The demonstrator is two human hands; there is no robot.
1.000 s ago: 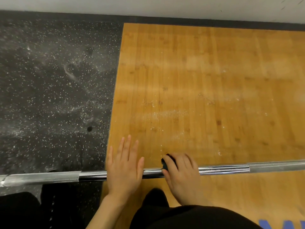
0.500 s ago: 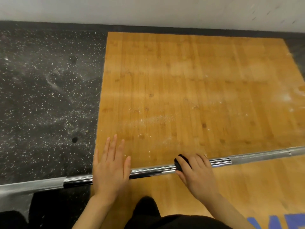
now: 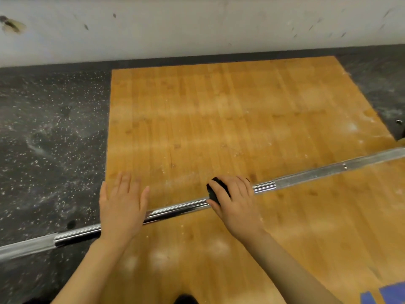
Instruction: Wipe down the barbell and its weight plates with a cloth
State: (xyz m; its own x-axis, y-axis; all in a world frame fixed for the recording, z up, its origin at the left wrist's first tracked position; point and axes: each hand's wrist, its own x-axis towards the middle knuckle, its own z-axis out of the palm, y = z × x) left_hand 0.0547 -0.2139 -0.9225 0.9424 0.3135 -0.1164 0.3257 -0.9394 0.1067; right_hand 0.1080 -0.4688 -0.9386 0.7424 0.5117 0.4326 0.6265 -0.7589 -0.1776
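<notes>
Blue lettering (image 3: pixel 385 294) at 5 o'clock on the wood platform (image 3: pixel 219 110), cut off by frame edge, unreadable. L hand (image 3: pixel 122 207) lies flat on the barbell (image 3: pixel 175 210) at 7 o'clock, fingers (image 3: pixel 126 183) straight and slightly spread, pointing to 12, palm pressing the smooth shaft. R hand (image 3: pixel 234 202) just right of centre, its fingers curled over a black cloth (image 3: pixel 215 189), clamping it round the bar. Bar runs on a diagonal from 8 o'clock to 3 o'clock, across black speckled rubber floor (image 3: pixel 48 132) and platform. White scuffed wall (image 3: pixel 197 25) at 12.
</notes>
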